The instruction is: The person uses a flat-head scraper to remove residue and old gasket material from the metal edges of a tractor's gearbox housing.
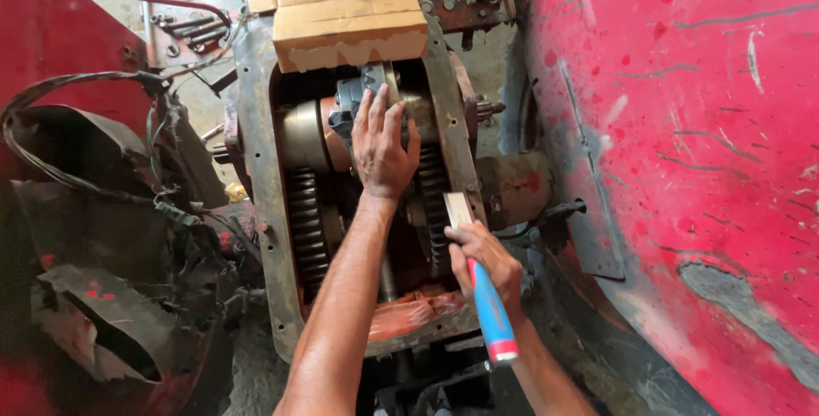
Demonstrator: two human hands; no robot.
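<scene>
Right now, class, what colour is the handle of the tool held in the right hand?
The handle is blue with a red end, gripped by the right hand; the head view shows it.

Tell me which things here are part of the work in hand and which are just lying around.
In hand:
left hand on the gear assembly
right hand gripping the blue-handled tool
open housing

Lying about:
cardboard
loose cables
bolts
red fender

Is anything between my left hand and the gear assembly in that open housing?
Nothing visible: the left hand already rests flat on the gear assembly, and the cardboard lies beyond it.
</scene>
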